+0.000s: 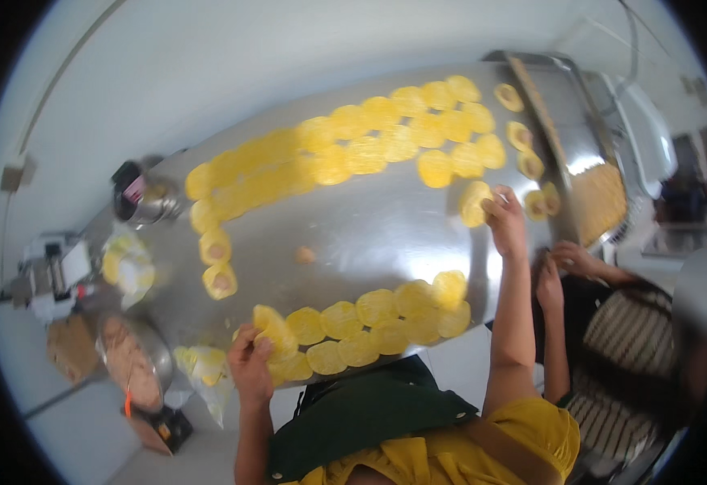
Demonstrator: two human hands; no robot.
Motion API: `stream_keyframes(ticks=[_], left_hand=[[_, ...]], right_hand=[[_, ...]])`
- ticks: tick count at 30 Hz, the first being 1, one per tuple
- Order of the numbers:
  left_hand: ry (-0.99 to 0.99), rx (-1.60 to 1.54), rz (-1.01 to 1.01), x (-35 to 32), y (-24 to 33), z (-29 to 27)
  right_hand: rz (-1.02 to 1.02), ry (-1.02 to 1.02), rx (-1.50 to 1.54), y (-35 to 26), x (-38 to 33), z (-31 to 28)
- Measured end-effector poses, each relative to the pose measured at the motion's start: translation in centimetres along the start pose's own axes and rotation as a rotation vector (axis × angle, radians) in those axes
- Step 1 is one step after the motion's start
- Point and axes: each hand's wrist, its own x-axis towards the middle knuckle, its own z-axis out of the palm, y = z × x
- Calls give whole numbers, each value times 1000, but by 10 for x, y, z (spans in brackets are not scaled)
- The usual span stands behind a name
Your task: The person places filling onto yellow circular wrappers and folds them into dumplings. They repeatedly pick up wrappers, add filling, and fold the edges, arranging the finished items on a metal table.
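My left hand (252, 360) is closed on a yellow dough round (276, 333), lifted at the left end of the near rows. In the raised right hand (505, 218), another thin yellow dough round (474, 204) is pinched by its edge above the metal table (345, 230). Overlapping dough rounds (341, 321) lie along the near edge, and a longer band of dough rounds (367, 153) runs along the far side. At the left, dough rounds carrying lumps of filling (218, 281) sit below that band. A small lump of filling (305, 255) rests alone mid-table.
A co-worker's hands (567, 263) are at the table's right edge, near several filled dough rounds (529, 165). Beyond stands a metal tray (567, 149) holding golden crumbs (600, 198). At left are a bowl of pinkish filling (131, 368), plastic bags (131, 263) and a metal container (155, 202).
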Motion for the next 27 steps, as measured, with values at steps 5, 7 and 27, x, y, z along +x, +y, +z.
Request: stream_keyframes(ticks=[5, 7, 27], left_hand=[[-84, -76, -7, 2, -7, -10], [-160, -70, -4, 3, -8, -17], [-31, -110, 79, -39, -42, -137]], right_hand=[[-126, 82, -132, -19, -2, -35], [-226, 149, -295, -26, 9, -55], [-668, -370, -937, 117, -81, 183]])
